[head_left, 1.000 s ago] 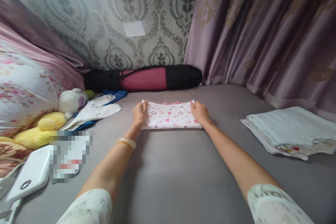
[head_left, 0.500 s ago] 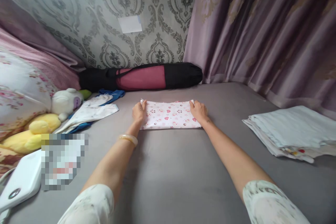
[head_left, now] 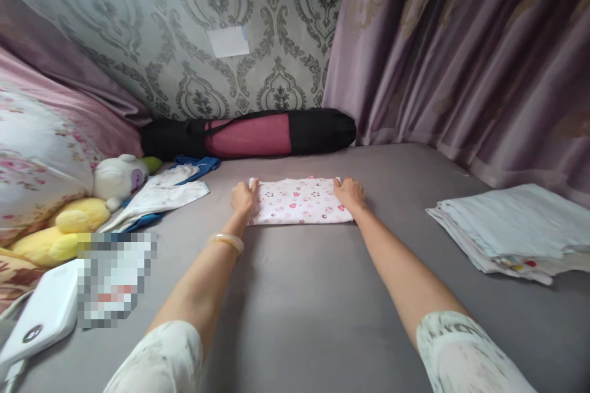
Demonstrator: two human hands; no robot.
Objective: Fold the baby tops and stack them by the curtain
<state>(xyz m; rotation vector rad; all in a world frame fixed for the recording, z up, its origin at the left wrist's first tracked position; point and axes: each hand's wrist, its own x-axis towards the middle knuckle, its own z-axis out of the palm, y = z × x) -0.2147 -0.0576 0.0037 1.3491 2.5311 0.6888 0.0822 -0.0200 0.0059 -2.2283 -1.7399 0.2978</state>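
Note:
A white cloth with pink and red prints [head_left: 297, 201] lies folded into a wide rectangle on the grey sheet [head_left: 304, 295]. My left hand [head_left: 243, 196] is closed on its far left corner, with a pale bangle on the wrist. At the far right corner, my right hand [head_left: 351, 194] grips the cloth between thumb and fingers. The cloth's near edge rests flat on the sheet.
A black and pink long bag [head_left: 249, 135] lies along the wall. On the right sits a stack of folded cloths [head_left: 516, 221]. Leftward are white and blue clothes [head_left: 170, 193], plush toys [head_left: 117, 178] and a white device [head_left: 43, 313].
The far edge of the cloth has sunk slightly between my hands. Both hands keep their hold on the corners and have barely moved.

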